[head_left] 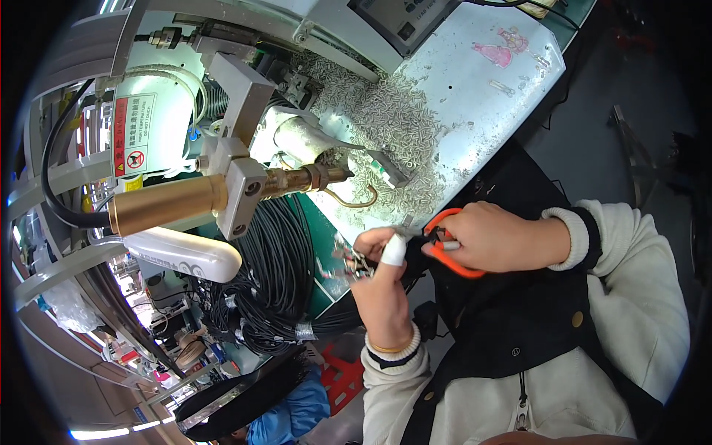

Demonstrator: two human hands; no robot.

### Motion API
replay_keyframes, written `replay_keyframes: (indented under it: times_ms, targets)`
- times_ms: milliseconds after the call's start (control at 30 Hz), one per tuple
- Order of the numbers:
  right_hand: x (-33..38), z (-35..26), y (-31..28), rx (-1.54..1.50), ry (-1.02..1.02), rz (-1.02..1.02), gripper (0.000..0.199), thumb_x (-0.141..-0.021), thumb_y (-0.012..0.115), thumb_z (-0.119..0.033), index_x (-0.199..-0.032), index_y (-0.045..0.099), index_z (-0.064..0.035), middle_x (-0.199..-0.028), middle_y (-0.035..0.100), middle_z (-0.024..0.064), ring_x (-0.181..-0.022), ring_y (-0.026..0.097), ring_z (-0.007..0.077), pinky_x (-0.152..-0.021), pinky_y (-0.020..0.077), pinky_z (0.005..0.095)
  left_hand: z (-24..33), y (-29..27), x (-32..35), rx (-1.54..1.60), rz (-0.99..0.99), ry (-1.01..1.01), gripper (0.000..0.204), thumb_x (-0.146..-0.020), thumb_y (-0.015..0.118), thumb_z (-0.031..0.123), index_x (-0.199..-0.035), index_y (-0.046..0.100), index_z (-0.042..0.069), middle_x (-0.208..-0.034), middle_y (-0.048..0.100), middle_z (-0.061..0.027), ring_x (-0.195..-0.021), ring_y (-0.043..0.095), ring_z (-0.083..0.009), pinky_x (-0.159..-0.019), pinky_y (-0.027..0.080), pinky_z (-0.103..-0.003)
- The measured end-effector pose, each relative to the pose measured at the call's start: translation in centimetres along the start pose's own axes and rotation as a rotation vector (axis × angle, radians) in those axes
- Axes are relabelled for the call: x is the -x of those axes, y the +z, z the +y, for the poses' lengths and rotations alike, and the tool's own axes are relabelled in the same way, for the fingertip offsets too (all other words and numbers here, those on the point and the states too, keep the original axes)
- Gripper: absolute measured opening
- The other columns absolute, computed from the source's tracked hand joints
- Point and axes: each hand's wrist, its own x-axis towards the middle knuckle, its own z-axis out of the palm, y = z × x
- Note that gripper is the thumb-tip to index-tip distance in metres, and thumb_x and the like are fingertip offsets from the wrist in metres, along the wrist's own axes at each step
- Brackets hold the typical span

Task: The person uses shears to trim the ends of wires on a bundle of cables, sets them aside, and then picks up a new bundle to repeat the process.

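My right hand [493, 236] is wrapped around a pair of orange-handled pliers [458, 265], whose dark jaws point left toward my other hand. My left hand [386, 300] wears a white cover [394, 250] on one digit and is closed on a bunch of wire ends [351, 261] with small shiny tips. Those tips are smeared by motion. Both hands are close together at the near edge of the workbench [482, 133]. Where the jaws meet the work is too small to make out.
Ahead left, a soldering iron [170, 202] is clamped in a metal holder. Small metal bits [386, 104] litter the bench. Coiled black cables [278, 267] lie to the left, beside a white rounded lamp-like part [185, 252]. A person in blue [293, 411] is at lower left, near a red stool [343, 378].
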Motion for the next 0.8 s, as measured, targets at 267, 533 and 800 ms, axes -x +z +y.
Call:
replay_keyframes:
  times_ms: [267,533,800]
  targets:
    - [-2.8,-2.2,-3.2,-0.541,0.122,0.153,0.022,-0.082,0.056,-0.019,-0.08,0.047,0.0017,-0.049,0.047,0.003,-0.041,0.048,0.0105,-0.04,0.038,0.0231,0.7,0.0,-5.9,0.251,-0.141,-0.173,0.017,-0.081,0.057,0.007,-0.096,0.051,0.003,-0.068,0.043,0.0031,-0.05,0.032,-0.0034,-0.041,0.023,-0.018]
    - [-7.1,-1.5,-4.2,-0.533,0.102,0.086,0.022,-0.083,0.053,-0.017,-0.087,0.046,0.0029,-0.056,0.048,0.0039,-0.042,0.047,0.0091,-0.04,0.0384,0.0225,1.0,-0.2,-7.0,0.184,-0.15,-0.151,0.017,-0.08,0.058,0.007,-0.094,0.051,0.002,-0.062,0.039,0.0043,-0.044,0.027,-0.0025,-0.038,0.019,-0.018]
    - [-7.6,-1.6,-4.2,-0.556,0.142,0.054,0.02,-0.083,0.052,-0.015,-0.088,0.046,0.0025,-0.057,0.048,0.0039,-0.045,0.047,0.0089,-0.041,0.0383,0.0234,1.4,-0.7,-7.5,0.16,-0.18,-0.185,0.017,-0.077,0.06,0.008,-0.089,0.051,-0.001,-0.057,0.038,0.0036,-0.043,0.027,-0.0035,-0.038,0.019,-0.019]
